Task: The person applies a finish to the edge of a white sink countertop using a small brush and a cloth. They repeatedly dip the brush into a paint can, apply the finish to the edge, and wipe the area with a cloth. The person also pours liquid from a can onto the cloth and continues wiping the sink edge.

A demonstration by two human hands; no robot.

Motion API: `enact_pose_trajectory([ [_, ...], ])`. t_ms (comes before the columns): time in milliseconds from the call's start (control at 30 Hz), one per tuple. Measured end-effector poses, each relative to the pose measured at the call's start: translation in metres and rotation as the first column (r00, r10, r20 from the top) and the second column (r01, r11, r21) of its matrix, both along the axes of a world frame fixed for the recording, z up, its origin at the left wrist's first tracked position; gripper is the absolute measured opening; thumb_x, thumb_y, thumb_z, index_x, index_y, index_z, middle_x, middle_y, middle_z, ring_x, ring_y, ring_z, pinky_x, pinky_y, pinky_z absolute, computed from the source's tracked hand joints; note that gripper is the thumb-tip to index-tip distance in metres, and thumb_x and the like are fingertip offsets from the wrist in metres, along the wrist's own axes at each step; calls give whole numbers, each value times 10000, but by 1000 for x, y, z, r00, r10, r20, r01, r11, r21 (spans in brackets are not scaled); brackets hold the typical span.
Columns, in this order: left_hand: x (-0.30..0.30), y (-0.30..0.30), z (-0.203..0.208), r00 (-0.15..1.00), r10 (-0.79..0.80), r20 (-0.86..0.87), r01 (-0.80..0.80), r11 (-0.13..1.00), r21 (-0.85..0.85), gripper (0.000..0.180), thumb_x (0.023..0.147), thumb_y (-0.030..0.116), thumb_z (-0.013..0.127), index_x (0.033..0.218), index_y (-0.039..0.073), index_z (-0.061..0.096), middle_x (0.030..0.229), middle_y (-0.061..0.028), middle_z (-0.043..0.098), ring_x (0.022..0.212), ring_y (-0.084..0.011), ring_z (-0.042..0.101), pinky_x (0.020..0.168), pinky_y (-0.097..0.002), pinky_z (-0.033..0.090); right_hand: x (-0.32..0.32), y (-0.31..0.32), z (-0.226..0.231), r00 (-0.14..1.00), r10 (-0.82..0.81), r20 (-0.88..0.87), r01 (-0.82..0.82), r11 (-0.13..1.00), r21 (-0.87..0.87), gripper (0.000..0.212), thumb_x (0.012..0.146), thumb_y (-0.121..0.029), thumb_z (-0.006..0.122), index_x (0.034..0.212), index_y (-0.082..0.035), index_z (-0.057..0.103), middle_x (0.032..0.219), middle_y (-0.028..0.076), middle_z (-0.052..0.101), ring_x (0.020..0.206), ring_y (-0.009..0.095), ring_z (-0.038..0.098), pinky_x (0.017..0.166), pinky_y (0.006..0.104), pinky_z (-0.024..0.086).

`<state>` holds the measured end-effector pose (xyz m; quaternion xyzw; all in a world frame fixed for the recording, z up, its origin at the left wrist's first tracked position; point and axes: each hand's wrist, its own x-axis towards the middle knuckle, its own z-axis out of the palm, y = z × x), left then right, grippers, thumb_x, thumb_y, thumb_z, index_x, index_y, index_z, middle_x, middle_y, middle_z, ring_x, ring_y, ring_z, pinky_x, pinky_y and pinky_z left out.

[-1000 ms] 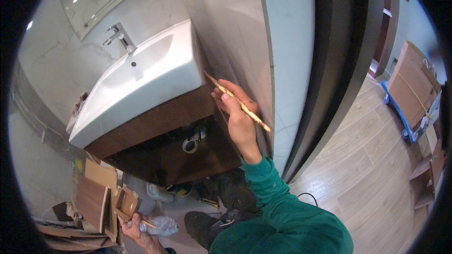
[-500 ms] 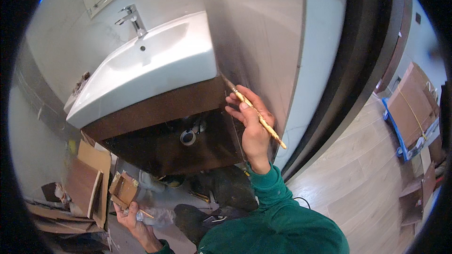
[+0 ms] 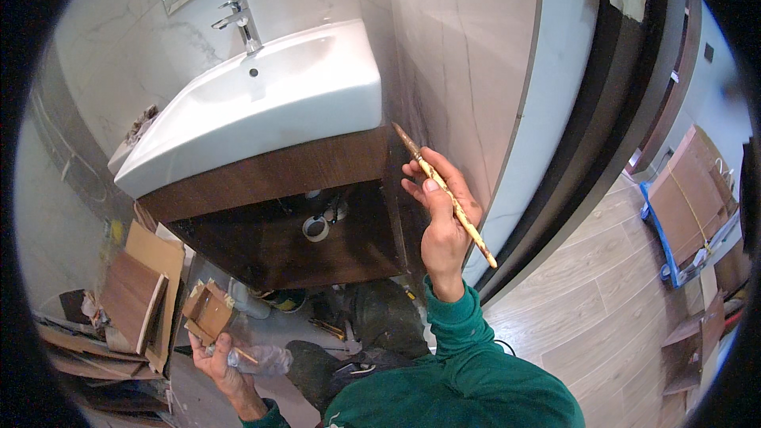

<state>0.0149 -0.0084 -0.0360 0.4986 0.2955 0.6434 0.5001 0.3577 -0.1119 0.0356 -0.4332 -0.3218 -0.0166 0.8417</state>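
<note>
My right hand (image 3: 448,222) is closed round a thin paintbrush (image 3: 458,210) with a pale yellow, stained handle. The brush's dark tip points up and left at the upper right edge of the brown vanity cabinet (image 3: 277,170), just beside the white washbasin (image 3: 341,95). Whether the bristles touch the cabinet I cannot tell. Low on the left, my left hand (image 3: 222,364) grips a small, shallow cardboard tray (image 3: 209,313) with ragged edges and a brownish inside. Next to those fingers are a clear, crumpled plastic piece (image 3: 273,361) and a thin wooden stick (image 3: 247,355).
A chrome tap (image 3: 242,28) rises behind the basin. Boards and cardboard (image 3: 135,293) lean at the left. A dark door frame (image 3: 583,111) stands at the right, beyond it a wood-look floor (image 3: 579,293) and a stack of cardboard (image 3: 690,190). Tools lie under the cabinet.
The view has shifted, so the basin and cabinet sit slightly farther right. The brush tip has moved a little right of the basin's corner. Both hands keep their hold.
</note>
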Motion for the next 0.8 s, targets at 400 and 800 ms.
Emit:
enact_pose_trajectory([
  [400,-3,10,-10,999,39,-8,-39,999,10,660,815,58,758,1398,6,455,980,-48,635,655,-104,571,548,-235,471,0,2,0,999,43,-17,-43,999,7,309,952,-57,536,1231,50,613,1094,133,655,1018,187,627,923,305,495],
  [800,1,5,-1,1000,8,-24,-8,1000,19,644,825,80,744,1399,8,461,1038,-44,636,706,-91,564,576,-232,468,1,4,3,995,-25,94,36,993,-117,359,955,-74,491,1267,73,592,1108,196,672,1042,248,667,917,376,571],
])
